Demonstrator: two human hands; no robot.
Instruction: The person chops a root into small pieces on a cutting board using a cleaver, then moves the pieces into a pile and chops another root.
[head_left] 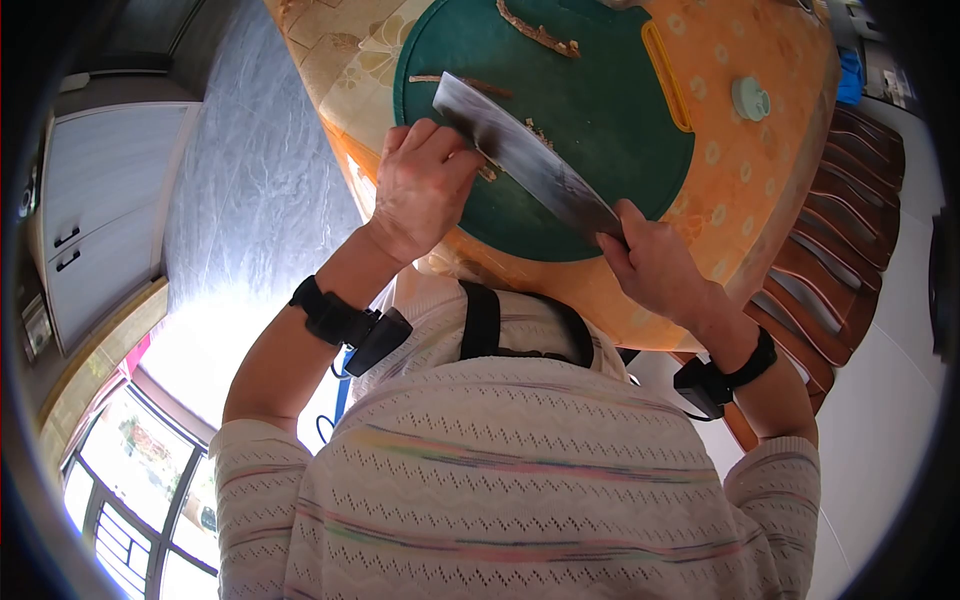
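Observation:
My right hand [655,265] grips the handle of a big steel cleaver [525,160]. The blade slants up to the left over a round green cutting board [600,110]. My left hand [425,185] is curled over the blade's near edge, fingertips pressed on the metal. Small brown scraps [535,130] cling to the blade and lie on the board beside my fingers. A long brown strip of food [540,35] lies at the far side of the board, and a thinner one [470,82] lies by the blade tip. Both wrists wear black bands.
The board lies on a table with an orange patterned cloth [750,170]. A small pale green cap [750,97] stands to the right of the board. A wooden slatted chair [840,240] is at the right, white cabinets [100,210] and grey floor [260,180] at the left.

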